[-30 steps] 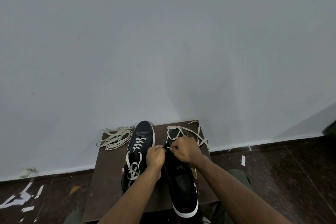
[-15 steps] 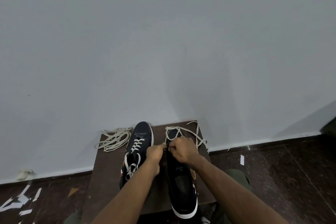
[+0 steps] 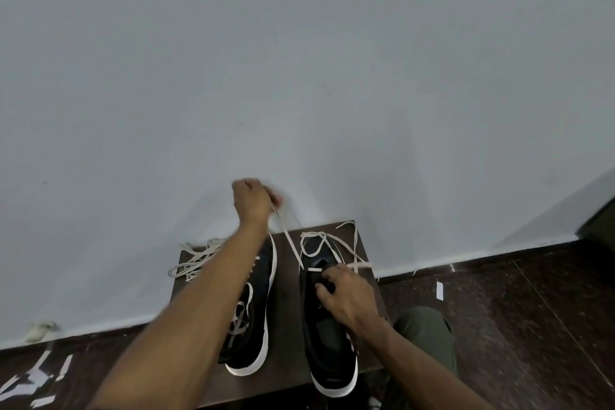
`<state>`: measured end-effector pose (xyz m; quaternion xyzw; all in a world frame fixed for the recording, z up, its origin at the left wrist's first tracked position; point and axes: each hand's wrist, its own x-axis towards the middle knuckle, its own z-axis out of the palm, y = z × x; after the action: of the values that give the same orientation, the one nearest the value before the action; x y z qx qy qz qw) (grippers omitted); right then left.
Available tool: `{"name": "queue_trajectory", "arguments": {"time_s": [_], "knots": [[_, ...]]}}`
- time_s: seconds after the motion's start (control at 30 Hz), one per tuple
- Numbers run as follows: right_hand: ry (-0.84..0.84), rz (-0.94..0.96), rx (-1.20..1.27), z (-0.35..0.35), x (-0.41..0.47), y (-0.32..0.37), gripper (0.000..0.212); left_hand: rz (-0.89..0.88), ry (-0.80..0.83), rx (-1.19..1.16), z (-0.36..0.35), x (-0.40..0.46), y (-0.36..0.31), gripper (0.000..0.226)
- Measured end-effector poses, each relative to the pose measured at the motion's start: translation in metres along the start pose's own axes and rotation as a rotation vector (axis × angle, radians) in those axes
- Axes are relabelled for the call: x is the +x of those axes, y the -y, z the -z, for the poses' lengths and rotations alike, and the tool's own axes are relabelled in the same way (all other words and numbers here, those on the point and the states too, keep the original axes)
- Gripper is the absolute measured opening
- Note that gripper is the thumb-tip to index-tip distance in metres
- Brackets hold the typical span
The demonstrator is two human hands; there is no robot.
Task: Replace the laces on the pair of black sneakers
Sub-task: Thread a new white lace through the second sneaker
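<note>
Two black sneakers with white soles stand side by side on a small brown table [image 3: 286, 286]. The left sneaker [image 3: 256, 309] is laced in white. The right sneaker [image 3: 327, 343] has a cream lace [image 3: 294, 248] running from its front eyelets. My left hand [image 3: 251, 198] is raised above the table and grips that lace, pulling it up taut. My right hand [image 3: 346, 298] rests on the right sneaker's tongue area with fingers curled against the shoe. The rest of the lace lies in loops [image 3: 336, 241] over the toe.
A loose pile of cream laces [image 3: 196, 258] lies at the table's back left corner. A plain wall stands right behind the table. Dark floor surrounds it, with paper scraps [image 3: 36, 379] at the left and my knee [image 3: 422, 329] at the right.
My left hand left the right sneaker and rose up and back, drawing the lace out. The right hand stayed on the shoe. The camera view has tilted slightly.
</note>
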<state>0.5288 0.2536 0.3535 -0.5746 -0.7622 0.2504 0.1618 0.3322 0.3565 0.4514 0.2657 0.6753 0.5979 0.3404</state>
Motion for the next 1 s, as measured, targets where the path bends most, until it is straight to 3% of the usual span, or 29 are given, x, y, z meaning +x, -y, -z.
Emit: {"name": "queue_trajectory", "arguments": {"time_s": [0.1, 0.23, 0.33, 0.4, 0.57, 0.67, 0.73, 0.87, 1.0], "knots": [[-0.009, -0.02, -0.009, -0.002, 0.002, 0.0, 0.033, -0.234, -0.132, -0.068, 0.01, 0.034, -0.082, 0.015], [-0.017, -0.041, 0.042, -0.005, 0.002, -0.004, 0.032, -0.467, -0.446, -0.199, 0.044, 0.067, -0.189, 0.016], [-0.01, -0.056, 0.07, -0.007, 0.004, -0.009, 0.034, -0.605, -0.517, -0.096, 0.058, 0.054, -0.199, 0.009], [-0.016, -0.055, 0.094, -0.005, 0.004, -0.012, 0.036, -0.705, -0.359, 0.172, 0.05, 0.038, -0.157, 0.011], [-0.01, -0.034, 0.238, 0.0, 0.003, -0.017, 0.02, -0.477, 0.424, 0.995, 0.035, -0.016, 0.004, 0.022], [-0.019, -0.105, 0.379, 0.006, 0.007, -0.025, 0.013, -0.568, 0.749, 1.465, 0.028, -0.049, 0.067, 0.034], [-0.002, -0.11, 0.375, 0.007, 0.009, -0.028, 0.012, -0.54, 0.802, 1.591, 0.024, -0.061, 0.084, 0.038], [0.047, -0.067, 0.228, 0.002, 0.008, -0.027, 0.014, -0.6, 0.708, 1.661, 0.022, -0.067, 0.086, 0.026], [0.074, -0.009, 0.124, -0.004, 0.002, -0.026, 0.02, -0.54, 0.652, 1.58, 0.021, -0.06, 0.068, 0.023]]}}
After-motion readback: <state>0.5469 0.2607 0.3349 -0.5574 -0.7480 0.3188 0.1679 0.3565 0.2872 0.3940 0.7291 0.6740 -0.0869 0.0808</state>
